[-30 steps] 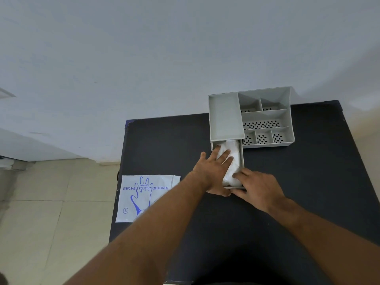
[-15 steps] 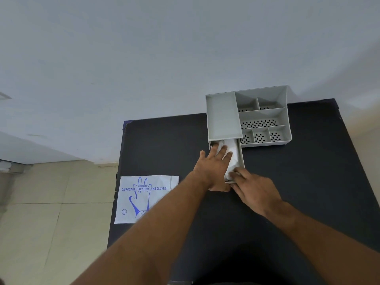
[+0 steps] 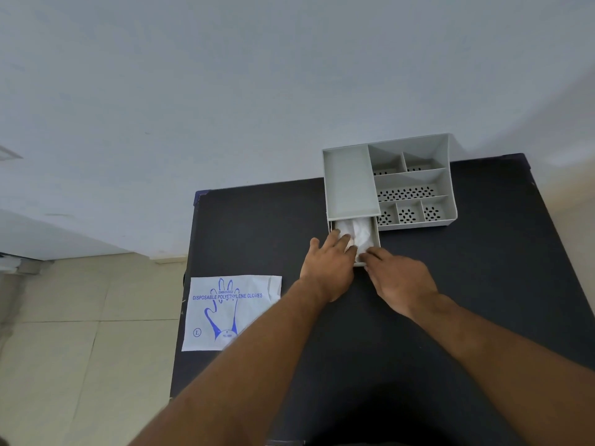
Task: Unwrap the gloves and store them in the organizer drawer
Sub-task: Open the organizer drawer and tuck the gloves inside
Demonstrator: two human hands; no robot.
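A grey organizer (image 3: 351,185) with several compartments stands at the back of the black table (image 3: 257,226). Its drawer (image 3: 376,239) sticks out a short way toward me at the organizer's left side. Crumpled white gloves (image 3: 359,231) lie inside the drawer. My left hand (image 3: 328,268) rests flat over the drawer's near left part, fingertips on the gloves. My right hand (image 3: 399,281) touches the drawer's front edge with its fingertips. The empty white glove wrapper (image 3: 225,312), printed in blue, lies flat at the table's left edge.
The organizer's perforated compartments (image 3: 407,194) are empty. A pale wall rises behind the table. Beige floor tiles (image 3: 80,349) show to the left, beyond the table's left edge.
The drawer has slid further into the organizer, with both hands moving forward along with it. Less of the gloves shows now.
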